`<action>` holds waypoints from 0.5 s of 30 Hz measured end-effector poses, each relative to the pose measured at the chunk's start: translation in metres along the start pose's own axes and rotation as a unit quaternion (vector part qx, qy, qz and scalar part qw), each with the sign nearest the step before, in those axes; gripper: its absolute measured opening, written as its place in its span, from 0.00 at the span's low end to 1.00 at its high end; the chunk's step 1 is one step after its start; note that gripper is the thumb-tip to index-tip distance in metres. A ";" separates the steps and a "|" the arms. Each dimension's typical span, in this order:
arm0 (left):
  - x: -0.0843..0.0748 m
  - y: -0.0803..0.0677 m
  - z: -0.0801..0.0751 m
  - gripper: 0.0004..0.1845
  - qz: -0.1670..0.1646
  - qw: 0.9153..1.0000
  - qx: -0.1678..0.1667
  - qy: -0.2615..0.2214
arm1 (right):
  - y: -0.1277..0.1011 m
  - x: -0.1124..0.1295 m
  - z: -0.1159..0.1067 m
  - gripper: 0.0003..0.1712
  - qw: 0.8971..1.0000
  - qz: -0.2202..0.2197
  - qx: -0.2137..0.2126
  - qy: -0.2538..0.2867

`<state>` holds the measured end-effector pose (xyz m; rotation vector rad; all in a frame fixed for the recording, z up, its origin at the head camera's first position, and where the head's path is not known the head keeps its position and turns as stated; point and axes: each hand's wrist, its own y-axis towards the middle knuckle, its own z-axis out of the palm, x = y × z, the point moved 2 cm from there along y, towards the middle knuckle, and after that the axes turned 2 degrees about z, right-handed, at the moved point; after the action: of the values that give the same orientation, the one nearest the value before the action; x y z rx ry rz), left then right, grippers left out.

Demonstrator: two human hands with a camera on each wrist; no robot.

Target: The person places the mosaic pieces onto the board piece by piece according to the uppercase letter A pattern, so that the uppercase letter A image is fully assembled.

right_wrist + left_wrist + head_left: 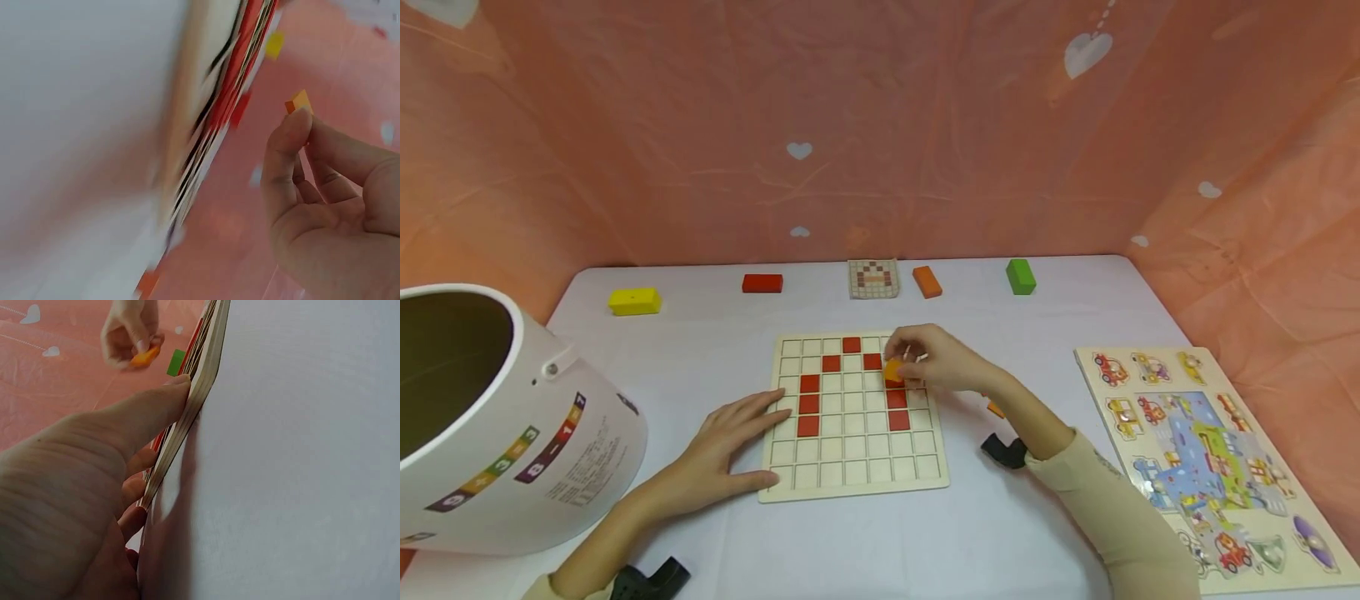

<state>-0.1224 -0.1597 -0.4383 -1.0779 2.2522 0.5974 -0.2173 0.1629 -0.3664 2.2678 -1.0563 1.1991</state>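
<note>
A wooden grid board [854, 473] lies on the table with several red tiles [808, 404] set in its squares. My right hand [925, 360] hovers over the board's upper right part and pinches a small orange tile [892, 371] between thumb and fingers; the same orange tile [299, 102] shows at my fingertips in the right wrist view and in the left wrist view [145, 357]. My left hand [730, 446] lies flat on the table with straight fingers against the board's left edge [187, 419].
A white bucket [490, 417] stands at the left. Yellow [635, 301], red [762, 283], orange [927, 282] and green [1020, 276] blocks and a pattern card [873, 278] line the far edge. A vehicle peg puzzle [1206, 450] lies at the right. A loose orange tile [995, 409] sits by my right wrist.
</note>
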 end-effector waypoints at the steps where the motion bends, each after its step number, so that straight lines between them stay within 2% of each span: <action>1: 0.000 0.000 0.000 0.40 -0.001 1.000 0.001 0.000 | 0.007 0.004 0.006 0.08 1.000 -0.005 0.018 0.004; 5: -0.001 0.001 -0.001 0.40 -0.004 1.000 0.003 0.002 | 0.031 0.017 0.027 0.07 0.997 -0.024 0.067 -0.008; 9: -0.001 0.001 -0.001 0.40 -0.008 1.000 0.005 0.004 | 0.046 0.021 0.040 0.07 0.995 -0.017 0.099 -0.002; 15: 0.000 0.000 0.000 0.40 -0.009 1.000 0.005 0.003 | 0.055 0.021 0.053 0.07 0.993 -0.011 0.116 0.004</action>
<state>-0.1226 -0.1595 -0.4378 -1.0949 2.2465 0.5755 -0.2227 0.0851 -0.3806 2.4364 -0.9278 1.3838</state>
